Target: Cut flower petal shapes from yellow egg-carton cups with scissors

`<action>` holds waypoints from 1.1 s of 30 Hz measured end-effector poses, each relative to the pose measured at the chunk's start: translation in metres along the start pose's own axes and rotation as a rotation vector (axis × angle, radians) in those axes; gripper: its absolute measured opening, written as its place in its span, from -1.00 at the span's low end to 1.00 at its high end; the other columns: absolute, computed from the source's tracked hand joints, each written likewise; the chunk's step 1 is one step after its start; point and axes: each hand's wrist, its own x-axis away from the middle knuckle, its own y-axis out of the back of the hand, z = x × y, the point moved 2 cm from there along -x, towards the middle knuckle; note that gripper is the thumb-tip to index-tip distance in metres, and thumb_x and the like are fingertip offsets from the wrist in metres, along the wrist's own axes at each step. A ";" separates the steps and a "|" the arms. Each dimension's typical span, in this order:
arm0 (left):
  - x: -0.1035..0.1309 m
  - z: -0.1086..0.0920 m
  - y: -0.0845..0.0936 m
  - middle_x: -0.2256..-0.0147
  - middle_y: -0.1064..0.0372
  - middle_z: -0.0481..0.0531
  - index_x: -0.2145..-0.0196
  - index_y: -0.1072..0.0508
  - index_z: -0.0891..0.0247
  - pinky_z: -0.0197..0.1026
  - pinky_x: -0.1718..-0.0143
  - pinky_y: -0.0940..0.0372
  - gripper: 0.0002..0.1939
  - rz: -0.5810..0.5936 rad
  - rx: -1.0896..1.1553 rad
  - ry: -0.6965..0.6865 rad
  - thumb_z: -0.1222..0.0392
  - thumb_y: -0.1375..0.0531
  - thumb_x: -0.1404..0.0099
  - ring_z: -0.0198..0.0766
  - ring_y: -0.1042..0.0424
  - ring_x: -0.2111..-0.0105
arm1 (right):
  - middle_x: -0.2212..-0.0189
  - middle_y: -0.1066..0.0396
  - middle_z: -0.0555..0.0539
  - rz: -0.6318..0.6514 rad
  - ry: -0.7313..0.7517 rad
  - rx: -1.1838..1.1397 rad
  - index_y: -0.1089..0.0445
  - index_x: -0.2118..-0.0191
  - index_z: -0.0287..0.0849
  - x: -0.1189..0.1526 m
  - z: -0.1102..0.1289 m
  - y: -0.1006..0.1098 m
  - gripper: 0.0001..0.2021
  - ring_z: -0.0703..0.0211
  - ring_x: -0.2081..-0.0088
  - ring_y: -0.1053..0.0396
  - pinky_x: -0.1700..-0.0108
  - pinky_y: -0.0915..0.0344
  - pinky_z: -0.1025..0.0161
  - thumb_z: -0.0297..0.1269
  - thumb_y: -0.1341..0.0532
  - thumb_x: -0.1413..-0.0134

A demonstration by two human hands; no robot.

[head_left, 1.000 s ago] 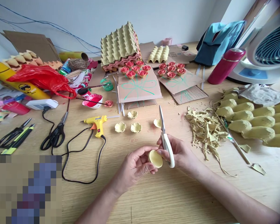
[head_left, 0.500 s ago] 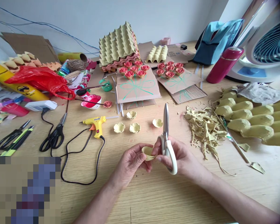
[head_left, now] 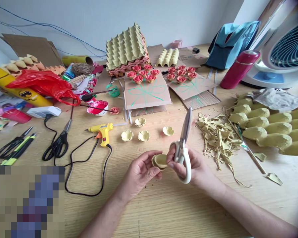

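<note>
Reference = yellow plastic glue gun on the wood-grain bench. Nearer and right of it: left hand pinches thin, round pulp cups, matte pale yellow, at least two overlapping. Right hand, fingers curled round the smooth white handles of the scissors, also has fingertips at the front cup's rim. Metal blades point up, look closed.

Right of the gun: four scalloped flower cups, three grouped, one apart. Well right: curly, fibrous trimmings, then a bumpy pulp tray.

Just behind the gun: bowl of glossy red paint. Farther back, to the right: red-petalled roses on flat cardboard, then stacked, peaked egg trays, tilted.
</note>
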 end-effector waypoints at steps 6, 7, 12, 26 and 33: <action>-0.002 -0.009 0.007 0.12 -0.45 0.08 0.02 -0.44 0.24 -0.20 0.10 -0.36 -0.60 -0.161 -0.193 -0.101 0.18 -0.40 -0.22 -0.18 -0.43 0.12 | 0.32 -0.40 0.03 -0.183 -0.023 -0.042 -0.37 0.21 -0.06 -0.004 0.003 0.015 -0.76 0.24 0.35 -0.32 0.32 -0.29 0.28 -0.17 -0.41 -0.11; -0.003 -0.010 0.009 0.12 -0.45 0.08 0.02 -0.44 0.24 -0.19 0.08 -0.36 -0.60 -0.172 -0.209 -0.109 0.17 -0.39 -0.22 -0.18 -0.43 0.11 | 0.31 -0.40 0.03 -0.199 -0.029 -0.061 -0.37 0.18 -0.06 -0.005 0.002 0.017 -0.75 0.23 0.33 -0.35 0.29 -0.31 0.27 -0.17 -0.41 -0.11; -0.003 -0.013 0.017 0.07 -0.47 0.09 -0.05 -0.44 0.23 -0.17 0.13 -0.41 -0.55 -0.162 -0.154 -0.060 0.12 -0.38 -0.24 -0.17 -0.45 0.11 | 0.30 -0.41 0.04 -0.212 -0.081 -0.129 -0.37 0.16 -0.06 -0.006 -0.004 0.019 -0.73 0.23 0.30 -0.41 0.20 -0.36 0.25 -0.17 -0.42 -0.09; -0.003 -0.022 0.040 0.21 -0.51 0.05 -0.05 -0.42 0.25 -0.20 0.34 -0.43 -0.57 -0.267 -0.427 0.065 0.09 -0.29 -0.25 -0.19 -0.57 0.33 | 0.24 -0.50 -0.04 -0.135 0.025 0.170 -0.36 0.17 -0.08 -0.002 -0.001 0.010 -0.79 0.13 0.22 -0.43 0.16 -0.37 0.20 -0.15 -0.35 -0.17; -0.004 -0.021 0.051 0.11 -0.52 0.16 -0.04 -0.41 0.26 -0.25 0.56 -0.33 -0.55 -0.440 -0.625 0.094 0.11 -0.19 -0.20 -0.16 -0.57 0.39 | 0.18 -0.52 -0.05 -0.075 0.033 0.161 -0.35 0.14 -0.08 0.000 -0.006 0.006 -0.83 0.13 0.13 -0.45 0.07 -0.37 0.20 -0.19 -0.30 -0.22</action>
